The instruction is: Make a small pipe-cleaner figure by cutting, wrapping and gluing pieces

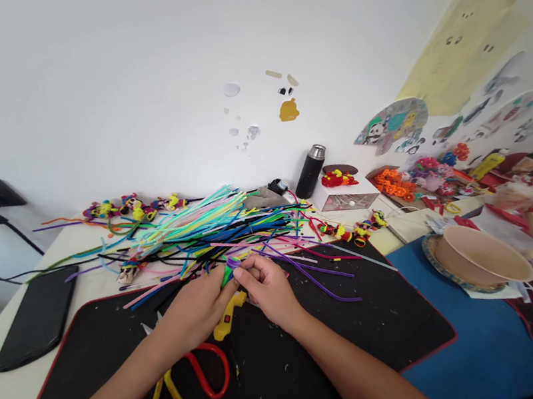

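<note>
While raised above the black mat's far half, pinching a small green-and-purple twist between fingers of left hand and right hand. Beneath, on the mat, a yellow tool; nearer, scissors with red and yellow handles. Along the mat's far edge, heaped pipe cleaners; left of it, a black phone.

- Left hand: bare, smooth across the back, narrowing gently at the wrist.
- Left forearm: uncovered, tapering from a broad near end to a slimmer far end.
- Right hand: bare, with a rounded thumb; nail detail too small to discern.
- Right forearm: likewise uncovered, slender at the wrist, wider toward the near edge.
</note>
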### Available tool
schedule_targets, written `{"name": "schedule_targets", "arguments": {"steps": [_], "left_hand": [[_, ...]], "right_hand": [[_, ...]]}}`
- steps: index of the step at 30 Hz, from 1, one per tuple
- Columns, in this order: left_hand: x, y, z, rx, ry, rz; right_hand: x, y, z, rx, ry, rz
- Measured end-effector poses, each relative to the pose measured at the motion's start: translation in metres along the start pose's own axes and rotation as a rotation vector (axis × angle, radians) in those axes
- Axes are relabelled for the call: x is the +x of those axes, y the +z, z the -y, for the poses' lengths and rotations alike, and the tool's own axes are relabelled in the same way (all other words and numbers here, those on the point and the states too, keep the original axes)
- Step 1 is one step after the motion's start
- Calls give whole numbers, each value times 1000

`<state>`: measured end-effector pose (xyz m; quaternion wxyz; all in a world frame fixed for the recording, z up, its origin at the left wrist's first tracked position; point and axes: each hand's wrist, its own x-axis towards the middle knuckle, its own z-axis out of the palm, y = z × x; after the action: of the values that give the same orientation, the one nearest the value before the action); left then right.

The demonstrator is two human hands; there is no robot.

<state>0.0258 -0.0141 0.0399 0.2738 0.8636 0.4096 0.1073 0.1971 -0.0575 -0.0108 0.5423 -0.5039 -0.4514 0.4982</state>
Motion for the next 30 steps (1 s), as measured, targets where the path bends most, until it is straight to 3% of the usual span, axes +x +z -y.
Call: {"name": "schedule_targets", "arguments": {"steps": [4,9,14,19,25,30], "left_hand": [[0,3,9,104,37,-30],[-1,-2,8,225,10,37],[0,-8,5,196,-7,73],[2,-8,13,184,23,19],[6,1,22,274,24,-1],[6,5,17,442,9,-1]], "right_hand": [[-1,0,0,-16,-2,11],[-3,0,-1,-71,-7,38],[-4,0,-3,-111,-6,59],[-7,-4,2,-138,1,76],[-9,-2,15,-240,-70,43],[-8,-2,24,-239,-113,-5]]}}
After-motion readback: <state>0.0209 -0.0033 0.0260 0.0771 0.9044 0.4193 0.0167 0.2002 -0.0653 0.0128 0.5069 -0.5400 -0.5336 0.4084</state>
